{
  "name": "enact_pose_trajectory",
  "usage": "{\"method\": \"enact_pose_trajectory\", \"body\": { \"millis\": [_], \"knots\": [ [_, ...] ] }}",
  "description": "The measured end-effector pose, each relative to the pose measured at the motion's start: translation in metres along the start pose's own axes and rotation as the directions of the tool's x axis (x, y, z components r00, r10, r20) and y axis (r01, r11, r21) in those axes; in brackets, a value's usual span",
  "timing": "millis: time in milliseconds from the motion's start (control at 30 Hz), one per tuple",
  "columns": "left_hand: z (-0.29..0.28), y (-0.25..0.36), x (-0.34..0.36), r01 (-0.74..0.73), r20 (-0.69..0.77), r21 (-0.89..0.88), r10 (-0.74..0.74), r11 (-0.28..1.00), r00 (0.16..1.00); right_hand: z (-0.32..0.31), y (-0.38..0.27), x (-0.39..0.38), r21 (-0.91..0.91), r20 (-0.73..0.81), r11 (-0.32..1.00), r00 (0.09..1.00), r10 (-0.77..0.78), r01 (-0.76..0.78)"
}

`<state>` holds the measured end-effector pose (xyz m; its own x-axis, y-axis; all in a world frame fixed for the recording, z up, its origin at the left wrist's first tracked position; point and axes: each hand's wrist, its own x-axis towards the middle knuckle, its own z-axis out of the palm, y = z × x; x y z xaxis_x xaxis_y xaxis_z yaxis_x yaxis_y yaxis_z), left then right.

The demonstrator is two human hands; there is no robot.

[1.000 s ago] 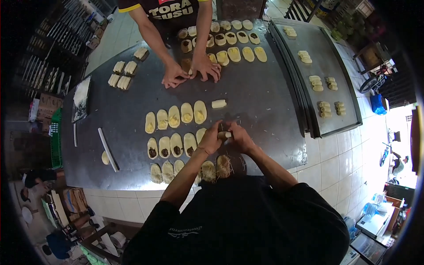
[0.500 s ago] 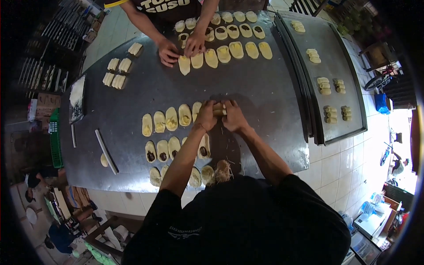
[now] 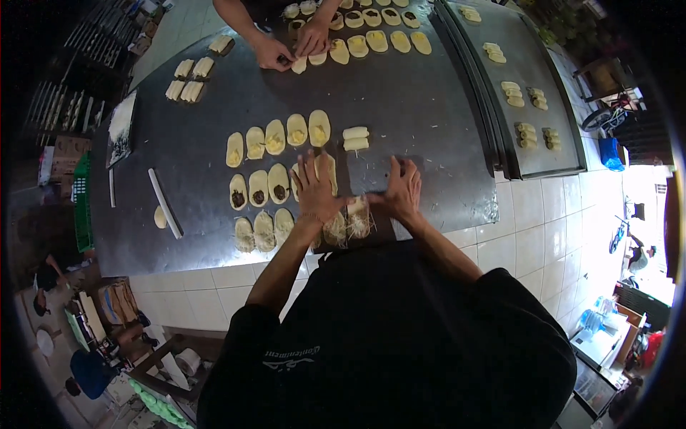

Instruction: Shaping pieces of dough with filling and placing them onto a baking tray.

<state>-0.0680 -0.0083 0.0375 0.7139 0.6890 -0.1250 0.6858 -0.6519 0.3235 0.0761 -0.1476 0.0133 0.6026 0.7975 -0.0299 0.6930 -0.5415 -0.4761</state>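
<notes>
My left hand (image 3: 318, 193) is spread above the right end of the dough rows, hiding parts of several pieces. To its right, my right hand (image 3: 404, 189) is low over the table with fingers extended. Both thumbs point toward each other at the upper end of a dough oval with pale shreds (image 3: 359, 220); whether they touch it I cannot tell. Beyond my hands lie rolled dough pieces (image 3: 355, 139), side by side. Flat ovals with yellow filling (image 3: 275, 137) form the farthest of my rows, ovals with dark filling (image 3: 279, 182) the middle one, and shred-topped ovals (image 3: 264, 232) the nearest.
Across the dark metal table (image 3: 214, 150), a co-worker's hands (image 3: 311, 39) handle dough beside more filled ovals (image 3: 376, 41). Rolled dough (image 3: 191, 91) sits at far left, near a tray of white shreds (image 3: 121, 129) and a pale rod (image 3: 164, 204). A baking tray (image 3: 550, 154) with rolls stands right.
Both my hands have let go of the rolled dough, which now lies on the table, and have come nearer to my body. The view has shifted, so the table sits higher in the picture.
</notes>
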Motion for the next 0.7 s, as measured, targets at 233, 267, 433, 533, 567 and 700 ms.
{"method": "enact_pose_trajectory", "body": {
  "millis": [233, 267, 433, 533, 567, 700],
  "knots": [
    [0.008, 0.004, 0.017, -0.010, -0.153, 0.023, 0.014, 1.000, 0.988, 0.003, -0.024, 0.016, -0.023, -0.112, 0.997, 0.992, 0.064, -0.067],
    [0.012, 0.002, 0.016, -0.052, -0.227, 0.009, 0.053, 0.999, 0.972, 0.004, -0.022, 0.018, -0.026, -0.118, 0.998, 0.991, 0.055, -0.059],
    [0.029, -0.018, -0.056, -0.370, -0.210, -0.184, 0.332, 0.911, 0.920, 0.014, 0.005, -0.026, 0.273, 0.082, 0.939, 0.967, -0.241, 0.211],
    [0.026, -0.020, -0.103, -0.505, -0.166, -0.238, 0.477, 0.830, 0.863, 0.002, -0.020, -0.085, 0.379, 0.114, 0.899, 0.953, -0.279, 0.218],
    [0.029, -0.020, -0.106, -0.505, -0.165, -0.241, 0.477, 0.829, 0.863, 0.009, -0.020, -0.094, 0.297, 0.010, 0.885, 0.926, -0.378, 0.359],
    [0.050, -0.026, -0.097, -0.561, -0.217, -0.130, 0.529, 0.817, 0.820, 0.018, -0.018, -0.095, 0.152, -0.072, 0.839, 0.852, -0.519, 0.523]
  ]
}}
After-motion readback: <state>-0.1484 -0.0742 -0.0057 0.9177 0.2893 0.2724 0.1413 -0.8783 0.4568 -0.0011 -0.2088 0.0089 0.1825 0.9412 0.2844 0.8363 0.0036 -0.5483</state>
